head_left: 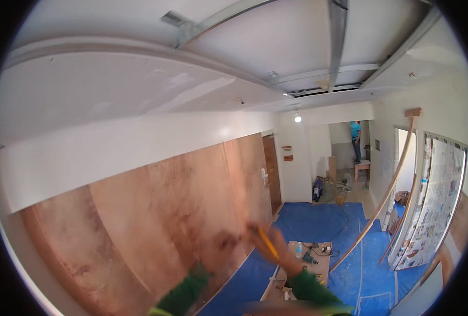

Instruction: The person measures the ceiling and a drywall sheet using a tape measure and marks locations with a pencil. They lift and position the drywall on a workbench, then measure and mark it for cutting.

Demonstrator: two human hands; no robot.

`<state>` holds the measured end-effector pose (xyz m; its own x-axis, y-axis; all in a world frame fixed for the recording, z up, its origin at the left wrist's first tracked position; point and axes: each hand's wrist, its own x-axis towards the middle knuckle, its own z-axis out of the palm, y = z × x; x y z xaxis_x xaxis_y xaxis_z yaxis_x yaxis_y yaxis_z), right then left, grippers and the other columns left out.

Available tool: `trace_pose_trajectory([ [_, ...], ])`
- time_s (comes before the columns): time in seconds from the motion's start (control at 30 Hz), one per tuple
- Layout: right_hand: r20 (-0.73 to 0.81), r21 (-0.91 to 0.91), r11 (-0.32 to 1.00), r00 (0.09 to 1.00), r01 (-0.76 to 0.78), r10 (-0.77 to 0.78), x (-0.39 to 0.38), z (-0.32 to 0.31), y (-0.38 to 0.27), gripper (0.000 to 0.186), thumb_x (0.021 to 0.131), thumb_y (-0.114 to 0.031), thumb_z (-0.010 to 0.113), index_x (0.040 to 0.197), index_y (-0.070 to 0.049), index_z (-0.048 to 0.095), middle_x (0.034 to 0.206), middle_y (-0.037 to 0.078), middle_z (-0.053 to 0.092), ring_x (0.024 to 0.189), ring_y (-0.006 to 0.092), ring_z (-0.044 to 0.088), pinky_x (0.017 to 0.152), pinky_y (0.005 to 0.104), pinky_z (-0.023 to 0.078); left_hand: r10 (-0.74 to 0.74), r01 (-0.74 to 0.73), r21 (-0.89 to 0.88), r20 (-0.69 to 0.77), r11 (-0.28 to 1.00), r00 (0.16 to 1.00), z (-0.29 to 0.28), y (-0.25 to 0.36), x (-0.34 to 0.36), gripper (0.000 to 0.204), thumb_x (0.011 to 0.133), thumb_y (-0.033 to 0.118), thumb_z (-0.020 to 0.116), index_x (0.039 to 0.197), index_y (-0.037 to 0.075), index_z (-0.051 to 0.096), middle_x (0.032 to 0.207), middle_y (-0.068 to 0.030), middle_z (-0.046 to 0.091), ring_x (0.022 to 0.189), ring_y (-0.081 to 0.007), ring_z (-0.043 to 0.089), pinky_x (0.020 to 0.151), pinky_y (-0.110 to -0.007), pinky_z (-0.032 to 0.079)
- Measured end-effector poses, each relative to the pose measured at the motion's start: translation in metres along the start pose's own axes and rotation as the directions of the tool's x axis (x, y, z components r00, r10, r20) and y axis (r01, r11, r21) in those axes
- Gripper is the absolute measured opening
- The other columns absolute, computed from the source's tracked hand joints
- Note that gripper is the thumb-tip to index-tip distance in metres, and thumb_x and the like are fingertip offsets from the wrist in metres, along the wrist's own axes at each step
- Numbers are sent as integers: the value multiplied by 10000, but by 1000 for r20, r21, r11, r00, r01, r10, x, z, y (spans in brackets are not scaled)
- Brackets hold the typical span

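Two green-sleeved arms rise from below: the right hand (272, 246) pinches a yellow pencil (268, 243) near the reddish-brown plywood wall panel (155, 210), while the blurred left hand (224, 243) rests against that panel, its fingers' spread unclear. Beyond lie a blue floor tarp (318, 221) and a bowed wooden strip (386, 192).

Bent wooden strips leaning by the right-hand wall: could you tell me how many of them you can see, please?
2. A long strip arcs from the blue floor sheet up the wall; a shorter strip leans just right of it. Others may be hidden.

Both arms in green sleeves reached up. The left hand (224, 243) was blurry and raised. The right hand (272, 245) had its fingers curled tight.
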<state>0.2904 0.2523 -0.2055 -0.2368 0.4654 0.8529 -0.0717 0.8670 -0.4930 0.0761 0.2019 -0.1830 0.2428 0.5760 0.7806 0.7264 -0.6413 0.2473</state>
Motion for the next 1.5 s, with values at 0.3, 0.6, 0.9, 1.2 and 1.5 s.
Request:
trace_pose_trajectory([
  [0.3,-269,505,825,954,254,-129,220,31,-173,466,969,-148,743,1340,40,532,1159,78,606,1100,153,617,955,337,569,395,-358,168,-406,918,824,-184,59,186,116,959,105,715,920,-4,726,805,-91,574,664,-181,509,615,-319,421],
  [0.6,-602,527,677,788,514,-130,295,27,-208,364,1009,-308,708,1198,-22,586,1080,63,611,949,145,618,830,345,586,510,-449,247,-494,859,704,-259,77,244,248,969,252,728,920,10,747,766,-104,584,638,-224,547,593,-359,428],
  [0.9,-388,315,855,878,412,-280,319,26,-214,254,993,-272,723,949,-30,659,885,41,651,839,120,642,759,315,579,575,-491,300,-432,818,694,-258,97,287,349,969,360,715,924,15,747,790,-129,626,675,-292,587,636,-399,464],
  [1.2,-651,252,694,648,675,-395,377,-95,-309,110,989,-184,662,913,-110,634,845,27,658,820,141,654,732,347,512,555,-241,522,-608,818,568,-376,40,290,391,942,448,733,1023,66,762,938,-116,713,815,-325,662,753,-390,524],
  [1.5,-617,147,752,654,643,-438,405,-132,-321,43,977,-186,623,948,-157,635,883,0,673,831,112,684,558,261,388,293,194,486,-751,852,592,-388,5,285,544,1000,623,551,1070,139,788,997,-113,747,919,-370,694,804,-466,538],
])
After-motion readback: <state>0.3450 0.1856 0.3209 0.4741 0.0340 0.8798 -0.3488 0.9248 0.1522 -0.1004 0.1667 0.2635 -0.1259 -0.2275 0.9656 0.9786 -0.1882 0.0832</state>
